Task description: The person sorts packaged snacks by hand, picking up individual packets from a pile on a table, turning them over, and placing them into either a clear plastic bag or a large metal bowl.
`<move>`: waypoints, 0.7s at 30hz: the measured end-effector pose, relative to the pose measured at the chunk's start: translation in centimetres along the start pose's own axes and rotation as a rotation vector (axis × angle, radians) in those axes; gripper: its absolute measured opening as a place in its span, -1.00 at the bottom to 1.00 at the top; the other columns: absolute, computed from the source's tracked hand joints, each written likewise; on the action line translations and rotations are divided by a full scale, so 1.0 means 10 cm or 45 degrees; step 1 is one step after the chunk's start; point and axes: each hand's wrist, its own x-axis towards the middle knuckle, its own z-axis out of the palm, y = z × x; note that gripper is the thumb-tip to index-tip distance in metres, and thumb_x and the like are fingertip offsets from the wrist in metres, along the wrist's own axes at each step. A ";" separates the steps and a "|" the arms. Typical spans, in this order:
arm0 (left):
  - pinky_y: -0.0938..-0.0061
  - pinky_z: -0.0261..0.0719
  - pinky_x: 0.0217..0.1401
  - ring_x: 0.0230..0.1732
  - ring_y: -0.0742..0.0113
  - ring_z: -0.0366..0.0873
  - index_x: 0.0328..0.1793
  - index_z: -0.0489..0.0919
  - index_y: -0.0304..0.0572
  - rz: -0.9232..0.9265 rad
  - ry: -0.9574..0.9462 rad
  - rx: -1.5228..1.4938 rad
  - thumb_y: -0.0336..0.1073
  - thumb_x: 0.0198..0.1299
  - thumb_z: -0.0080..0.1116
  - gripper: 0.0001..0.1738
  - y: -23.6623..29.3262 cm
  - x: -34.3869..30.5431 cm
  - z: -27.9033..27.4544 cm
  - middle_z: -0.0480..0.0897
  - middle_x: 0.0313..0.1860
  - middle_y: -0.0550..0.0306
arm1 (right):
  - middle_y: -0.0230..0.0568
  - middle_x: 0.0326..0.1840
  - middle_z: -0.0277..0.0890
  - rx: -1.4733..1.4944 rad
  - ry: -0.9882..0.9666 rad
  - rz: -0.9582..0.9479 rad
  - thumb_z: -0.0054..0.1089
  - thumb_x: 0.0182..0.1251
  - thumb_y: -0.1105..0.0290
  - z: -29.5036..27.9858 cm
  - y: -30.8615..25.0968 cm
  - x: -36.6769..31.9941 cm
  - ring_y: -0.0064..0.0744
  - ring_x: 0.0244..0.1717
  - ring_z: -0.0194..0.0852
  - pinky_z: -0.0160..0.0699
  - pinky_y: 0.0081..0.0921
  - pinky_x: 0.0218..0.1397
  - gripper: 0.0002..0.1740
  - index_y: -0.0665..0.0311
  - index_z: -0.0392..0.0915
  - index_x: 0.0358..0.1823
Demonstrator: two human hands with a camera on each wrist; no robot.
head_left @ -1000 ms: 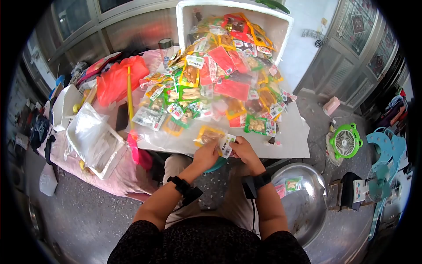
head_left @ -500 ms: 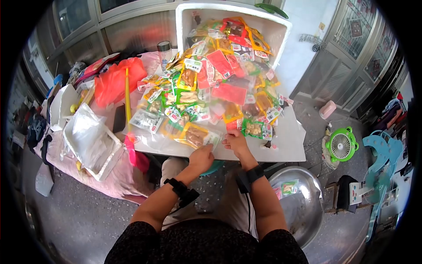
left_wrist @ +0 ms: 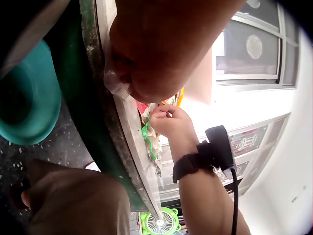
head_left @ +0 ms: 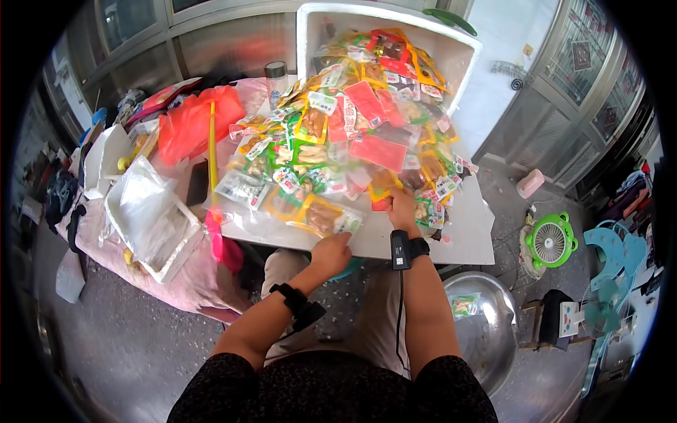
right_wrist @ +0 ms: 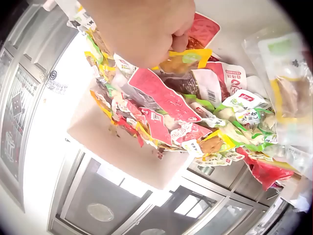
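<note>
My left hand (head_left: 331, 255), at the table's front edge, pinches the near corner of a clear plastic bag (left_wrist: 116, 84). Inside that bag lies a yellow-edged packet of brown food (head_left: 321, 217), flat on the table. Farther right, my right hand (head_left: 403, 209) reaches into the near side of a heap of food packets (head_left: 377, 151). Its curled fingers grip a yellow-edged food packet (right_wrist: 188, 59), partly hidden under the hand in the right wrist view. Red packets (right_wrist: 164, 95) and green-edged ones lie close by it.
A white foam box (head_left: 476, 49) lies on its side behind the heap. Left are a foam tray with clear bags (head_left: 144, 201), a red plastic bag (head_left: 201, 123) and a yellow stick (head_left: 212, 155). A metal basin (head_left: 486, 338) and green fan (head_left: 552, 241) stand at lower right.
The bagged packet went from both hands down onto the table, a bit left. My right hand let go of it and moved forward to the heap. My left hand stayed by the bag.
</note>
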 end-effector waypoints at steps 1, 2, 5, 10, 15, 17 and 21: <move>0.24 0.41 -0.25 -0.28 0.00 0.45 -0.11 0.41 -0.20 -0.001 -0.012 0.000 -0.28 -0.12 -0.07 -0.63 0.00 0.00 0.00 0.50 -0.36 -0.09 | -0.38 -0.67 0.26 0.315 0.041 0.297 -0.01 -0.02 0.51 -0.01 -0.51 -0.15 -0.63 -0.76 0.19 0.11 -0.76 -0.76 -0.93 0.26 0.31 -0.47; 0.24 0.41 -0.26 -0.28 0.01 0.45 -0.10 0.40 -0.20 -0.028 -0.018 -0.027 -0.27 -0.14 -0.02 -0.61 0.02 0.00 -0.03 0.50 -0.34 -0.08 | -0.36 -0.64 0.28 0.629 0.083 0.595 -0.01 -0.03 0.53 -0.03 -0.90 -0.29 -0.63 -0.75 0.21 0.15 -0.76 -0.73 -0.90 0.29 0.32 -0.42; 0.27 0.42 -0.27 -0.27 0.03 0.45 -0.08 0.38 -0.20 0.040 0.073 -0.058 -0.24 -0.19 0.10 -0.54 0.16 -0.03 -0.16 0.48 -0.29 -0.07 | -0.35 -0.62 0.31 0.674 0.114 0.532 -0.04 -0.01 0.54 -0.18 -1.20 -0.60 -0.64 -0.74 0.22 0.16 -0.75 -0.71 -0.89 0.29 0.31 -0.39; 0.32 0.41 -0.35 -0.35 0.08 0.43 -0.09 0.36 -0.23 0.648 0.530 0.050 -0.29 -0.23 0.16 -0.51 0.50 -0.03 -0.30 0.45 -0.27 0.01 | -0.32 -0.55 0.35 0.728 -0.016 0.524 -0.08 0.03 0.56 -0.11 -1.75 -1.15 -0.64 -0.69 0.24 0.19 -0.75 -0.68 -0.84 0.31 0.29 -0.30; 0.42 0.41 -0.41 -0.46 0.17 0.44 -0.10 0.36 -0.24 0.536 0.494 -0.166 -0.35 -0.15 0.10 -0.60 0.50 -0.02 -0.17 0.48 -0.35 0.03 | -0.32 -0.48 0.37 0.502 -0.206 0.497 -0.06 0.09 0.50 -0.10 -1.98 -1.42 -0.60 -0.61 0.30 0.22 -0.74 -0.61 -0.78 0.30 0.29 -0.19; 0.49 0.41 -0.42 -0.49 0.27 0.44 -0.12 0.37 -0.23 0.268 0.272 -0.578 -0.35 -0.06 0.05 -0.67 0.45 -0.05 -0.14 0.49 -0.38 0.08 | -0.34 -0.35 0.37 0.442 -0.093 0.442 -0.02 0.09 0.48 -0.22 -1.88 -1.45 -0.61 -0.45 0.33 0.27 -0.73 -0.46 -0.72 0.28 0.27 -0.12; 0.60 0.38 -0.45 -0.50 0.48 0.42 -0.15 0.37 -0.20 -0.421 -0.202 -1.661 -0.29 0.08 -0.03 -0.76 0.42 -0.06 -0.21 0.50 -0.38 0.19 | -0.26 -0.11 0.33 0.438 0.070 0.425 -0.07 0.13 0.50 -0.43 -1.45 -1.45 -0.48 -0.16 0.33 0.35 -0.53 -0.14 -0.68 0.31 0.24 -0.04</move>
